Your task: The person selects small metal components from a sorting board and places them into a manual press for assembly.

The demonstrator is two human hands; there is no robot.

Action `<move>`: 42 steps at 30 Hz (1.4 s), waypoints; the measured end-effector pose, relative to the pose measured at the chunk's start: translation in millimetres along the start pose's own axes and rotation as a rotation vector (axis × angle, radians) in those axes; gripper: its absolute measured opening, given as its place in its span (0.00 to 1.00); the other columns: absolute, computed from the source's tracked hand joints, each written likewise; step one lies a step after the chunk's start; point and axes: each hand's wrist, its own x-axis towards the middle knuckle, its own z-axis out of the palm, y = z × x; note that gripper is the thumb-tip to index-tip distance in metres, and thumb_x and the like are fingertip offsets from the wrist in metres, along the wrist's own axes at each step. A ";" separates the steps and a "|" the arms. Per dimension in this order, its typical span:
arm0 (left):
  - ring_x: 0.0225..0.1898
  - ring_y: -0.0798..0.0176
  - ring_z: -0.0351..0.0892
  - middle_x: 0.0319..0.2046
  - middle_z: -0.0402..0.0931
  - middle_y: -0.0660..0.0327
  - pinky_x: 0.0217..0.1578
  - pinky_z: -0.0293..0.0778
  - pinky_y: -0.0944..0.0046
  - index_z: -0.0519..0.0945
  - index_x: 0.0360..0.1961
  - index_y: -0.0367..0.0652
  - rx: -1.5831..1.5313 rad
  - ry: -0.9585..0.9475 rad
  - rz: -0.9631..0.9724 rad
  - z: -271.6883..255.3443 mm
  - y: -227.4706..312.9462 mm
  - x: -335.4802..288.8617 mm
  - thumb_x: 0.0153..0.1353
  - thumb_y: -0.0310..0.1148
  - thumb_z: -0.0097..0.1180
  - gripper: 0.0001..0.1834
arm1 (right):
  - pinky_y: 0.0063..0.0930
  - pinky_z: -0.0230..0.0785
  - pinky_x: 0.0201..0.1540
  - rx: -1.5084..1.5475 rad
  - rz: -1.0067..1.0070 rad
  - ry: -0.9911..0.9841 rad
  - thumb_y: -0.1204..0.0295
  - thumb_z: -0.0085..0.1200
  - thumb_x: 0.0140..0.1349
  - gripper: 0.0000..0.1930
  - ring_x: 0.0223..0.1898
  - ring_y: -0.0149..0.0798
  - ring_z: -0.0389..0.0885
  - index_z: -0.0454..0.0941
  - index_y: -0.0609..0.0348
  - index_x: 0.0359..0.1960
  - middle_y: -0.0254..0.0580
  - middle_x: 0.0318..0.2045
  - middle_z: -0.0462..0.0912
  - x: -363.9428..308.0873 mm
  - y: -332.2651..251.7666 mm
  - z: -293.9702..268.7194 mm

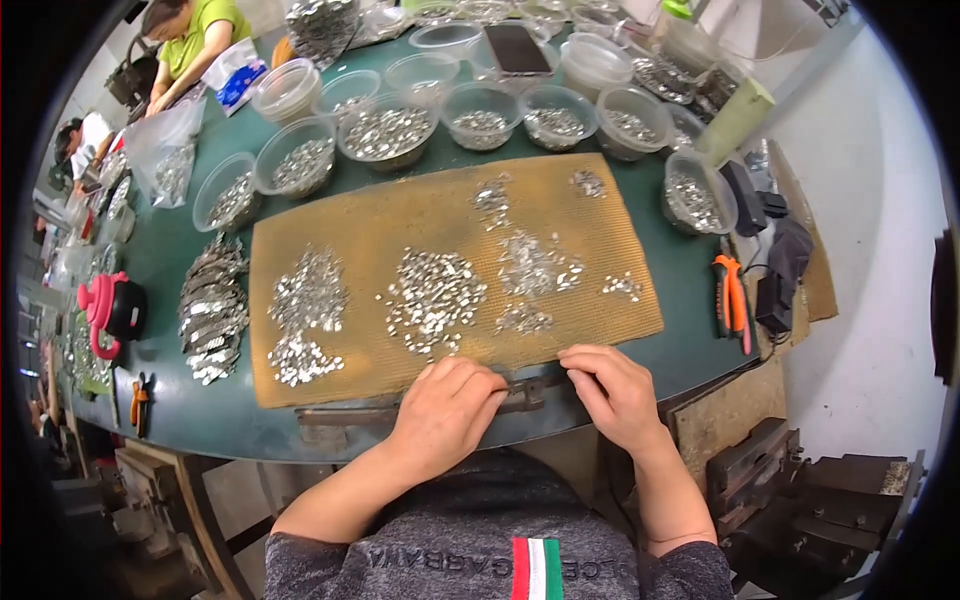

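Note:
A tan ribbed mat (365, 220) covers the middle of the green table, with several piles of small shiny metal pieces on it. The central pile (435, 295) lies just beyond my left hand (447, 408). That hand is at the mat's front edge, its fingers curled together; anything inside them is hidden. My right hand (612, 392) rests by the same edge farther right, thumb and fingertips drawn together, and whatever they pinch is too small to make out. Between the hands, a dark metal bar (525, 393) runs along the table's front edge.
Clear plastic bowls (388, 132) of metal pieces line the back, with a phone (517, 50) on some tubs. Orange-handled pliers (732, 295) lie at right, stacked metal strips (213, 310) at left near a pink-lidded black cup (112, 308). A co-worker (195, 45) sits at far left.

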 end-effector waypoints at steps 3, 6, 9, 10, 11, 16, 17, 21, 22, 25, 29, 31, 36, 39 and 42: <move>0.43 0.52 0.78 0.38 0.79 0.60 0.43 0.73 0.55 0.82 0.40 0.44 0.052 -0.006 0.007 5.1 2.9 4.8 0.56 0.29 0.69 0.11 | 0.33 0.81 0.44 -0.040 0.068 0.116 0.82 0.63 0.61 0.07 0.42 0.44 0.89 0.83 0.62 0.41 0.44 0.40 0.88 -1.6 22.7 -13.5; 0.43 0.54 0.77 0.36 0.78 0.62 0.43 0.72 0.56 0.82 0.41 0.46 0.092 -0.014 0.012 8.5 2.7 4.7 0.55 0.31 0.71 0.13 | 0.30 0.79 0.41 -0.102 0.155 0.226 0.81 0.61 0.64 0.06 0.38 0.42 0.87 0.83 0.62 0.42 0.43 0.41 0.87 -5.6 48.2 -26.9; 0.41 0.50 0.77 0.37 0.79 0.59 0.42 0.72 0.54 0.81 0.40 0.44 0.073 -0.017 0.015 5.8 5.6 5.5 0.55 0.30 0.71 0.13 | 0.29 0.77 0.38 -0.119 0.259 0.317 0.79 0.60 0.66 0.05 0.34 0.40 0.86 0.84 0.61 0.42 0.43 0.41 0.86 -7.2 61.6 -36.5; 0.42 0.52 0.77 0.37 0.78 0.61 0.43 0.72 0.55 0.82 0.40 0.45 0.083 -0.023 0.009 6.1 5.0 5.1 0.55 0.30 0.71 0.13 | 0.27 0.76 0.38 -0.107 0.304 0.317 0.80 0.59 0.67 0.05 0.34 0.36 0.84 0.83 0.63 0.42 0.42 0.40 0.85 -5.6 63.1 -37.2; 0.44 0.54 0.77 0.37 0.78 0.62 0.43 0.72 0.56 0.83 0.41 0.45 0.095 -0.029 0.002 6.4 4.3 4.8 0.55 0.31 0.71 0.13 | 0.24 0.76 0.39 -0.093 0.348 0.317 0.81 0.59 0.67 0.05 0.35 0.33 0.83 0.83 0.65 0.42 0.42 0.39 0.84 -3.6 64.1 -37.6; 0.44 0.54 0.78 0.37 0.78 0.62 0.43 0.72 0.55 0.83 0.42 0.45 0.063 -0.027 -0.001 7.8 1.7 6.5 0.55 0.31 0.71 0.13 | 0.32 0.77 0.35 -0.364 0.247 0.272 0.77 0.62 0.64 0.05 0.32 0.42 0.85 0.83 0.60 0.40 0.40 0.37 0.84 8.6 70.7 -34.5; 0.44 0.54 0.78 0.37 0.79 0.62 0.43 0.72 0.55 0.83 0.42 0.45 0.055 -0.026 0.001 7.9 2.1 7.5 0.55 0.30 0.71 0.13 | 0.37 0.78 0.33 -0.452 0.228 0.258 0.76 0.62 0.63 0.04 0.32 0.46 0.86 0.83 0.57 0.39 0.40 0.36 0.84 10.2 71.9 -33.8; 0.44 0.54 0.78 0.37 0.79 0.62 0.43 0.72 0.55 0.83 0.42 0.44 0.058 -0.026 -0.002 6.4 3.3 9.3 0.55 0.30 0.71 0.13 | 0.39 0.78 0.32 -0.572 0.246 0.216 0.76 0.62 0.62 0.03 0.31 0.48 0.85 0.83 0.57 0.37 0.40 0.35 0.83 16.7 70.8 -30.6; 0.44 0.54 0.78 0.37 0.78 0.62 0.43 0.72 0.55 0.83 0.42 0.45 0.057 -0.029 0.000 6.3 3.1 9.6 0.56 0.30 0.71 0.13 | 0.39 0.78 0.33 -0.553 0.255 0.220 0.76 0.62 0.62 0.03 0.31 0.48 0.85 0.82 0.58 0.37 0.40 0.35 0.83 16.6 72.1 -30.8; 0.44 0.54 0.78 0.38 0.78 0.62 0.43 0.72 0.55 0.83 0.42 0.45 0.057 -0.034 0.001 5.9 2.7 9.2 0.56 0.30 0.70 0.13 | 0.40 0.77 0.34 -0.457 0.298 0.219 0.76 0.62 0.62 0.03 0.31 0.48 0.85 0.82 0.58 0.37 0.41 0.34 0.82 14.8 72.3 -35.3; 0.44 0.54 0.78 0.38 0.78 0.62 0.44 0.72 0.55 0.83 0.43 0.45 0.053 -0.037 0.003 5.2 1.6 8.2 0.56 0.31 0.70 0.13 | 0.40 0.77 0.36 -0.341 0.329 0.198 0.76 0.61 0.63 0.03 0.32 0.47 0.85 0.82 0.58 0.37 0.41 0.35 0.83 12.6 71.1 -39.0; 0.44 0.54 0.78 0.38 0.78 0.62 0.44 0.72 0.55 0.83 0.43 0.45 0.046 -0.037 0.003 5.4 1.7 8.9 0.56 0.30 0.70 0.13 | 0.39 0.77 0.36 -0.361 0.312 0.188 0.76 0.62 0.63 0.03 0.33 0.47 0.85 0.82 0.58 0.37 0.40 0.35 0.83 12.7 66.3 -39.5; 0.44 0.53 0.78 0.38 0.78 0.61 0.44 0.72 0.54 0.83 0.43 0.45 0.038 -0.038 0.000 5.0 1.3 9.1 0.56 0.30 0.70 0.13 | 0.37 0.78 0.36 -0.467 0.169 0.178 0.75 0.63 0.63 0.03 0.33 0.46 0.85 0.83 0.59 0.37 0.39 0.36 0.83 10.9 64.9 -40.0; 0.44 0.53 0.78 0.38 0.79 0.61 0.44 0.72 0.54 0.83 0.43 0.44 0.020 -0.039 -0.007 4.5 0.4 9.4 0.57 0.30 0.70 0.13 | 0.35 0.78 0.37 -0.350 0.201 0.137 0.76 0.63 0.63 0.03 0.34 0.45 0.86 0.84 0.59 0.38 0.39 0.37 0.84 10.6 68.1 -47.7; 0.45 0.53 0.78 0.39 0.79 0.61 0.45 0.72 0.54 0.83 0.44 0.44 0.011 -0.052 -0.012 3.9 0.4 9.4 0.57 0.30 0.69 0.13 | 0.34 0.79 0.38 -0.284 0.235 0.153 0.77 0.63 0.63 0.04 0.35 0.45 0.87 0.85 0.58 0.39 0.39 0.38 0.85 9.1 70.6 -50.0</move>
